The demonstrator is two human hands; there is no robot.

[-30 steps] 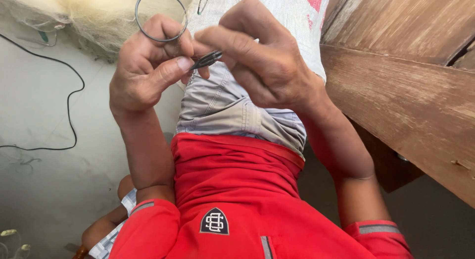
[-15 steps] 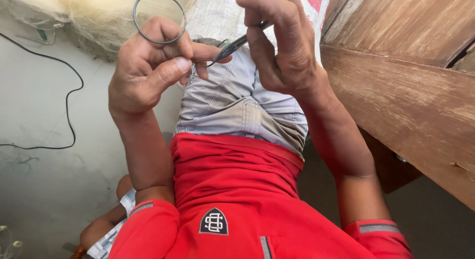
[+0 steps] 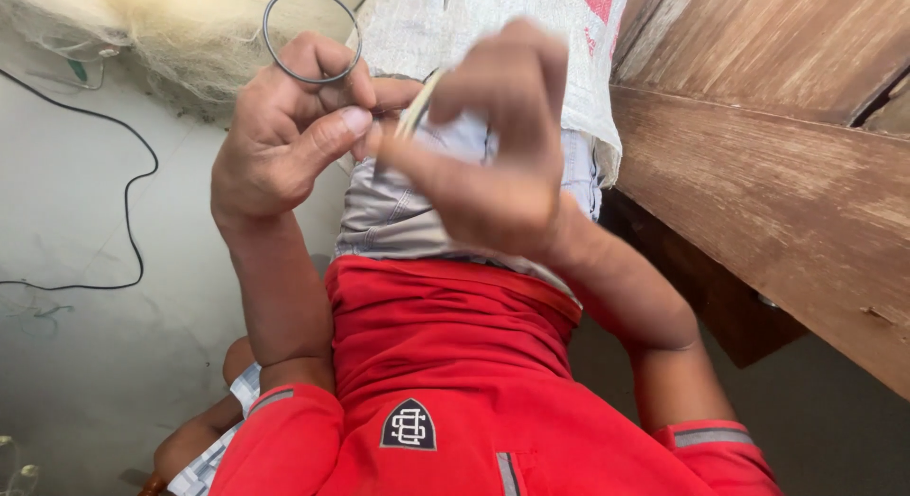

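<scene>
Left hand (image 3: pixel 284 145) pinched our wire ring (image 3: pixel 311 33) upper left, right hand (image 3: pixel 493 145) gripped a thin needle (image 3: pixel 417 105); we judged its blurred tip might prick the thumb.

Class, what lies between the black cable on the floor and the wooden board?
In the head view, between the cable and the board: the left hand holding a wire ring, and the right hand.

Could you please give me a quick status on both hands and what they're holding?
Left hand pinching thin metal ring. Right hand gripping slim needle-like tool beside left thumb. Pale netting behind; nothing in the way.
</scene>
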